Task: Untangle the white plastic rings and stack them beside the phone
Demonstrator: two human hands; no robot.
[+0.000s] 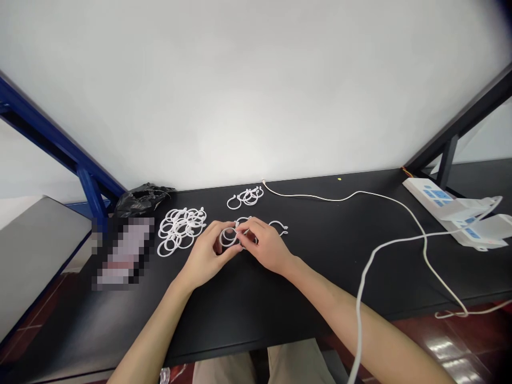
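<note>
My left hand point(206, 257) is closed on a white curtain ring point(228, 245), gripping it between thumb and fingers just above the table. From the other side, my right hand point(267, 249) pinches the ring where its ends come together; the fingertips partly hide that spot. Just behind my hands lies another white ring point(242, 218), partly covered. An opened ring point(276, 223) with a gap between its ends rests beyond my right hand. To the left is a loose pile of white rings point(181, 228). A smaller group of rings point(250, 198) lies farther back.
The black table point(320, 266) meets a pale wall. A white cable point(372, 253) crosses the right side towards white power strips point(444, 208). At the back left sit a black plastic bag point(142, 198) and a blurred-out item point(126, 253). Blue metal braces point(86, 165) frame the left.
</note>
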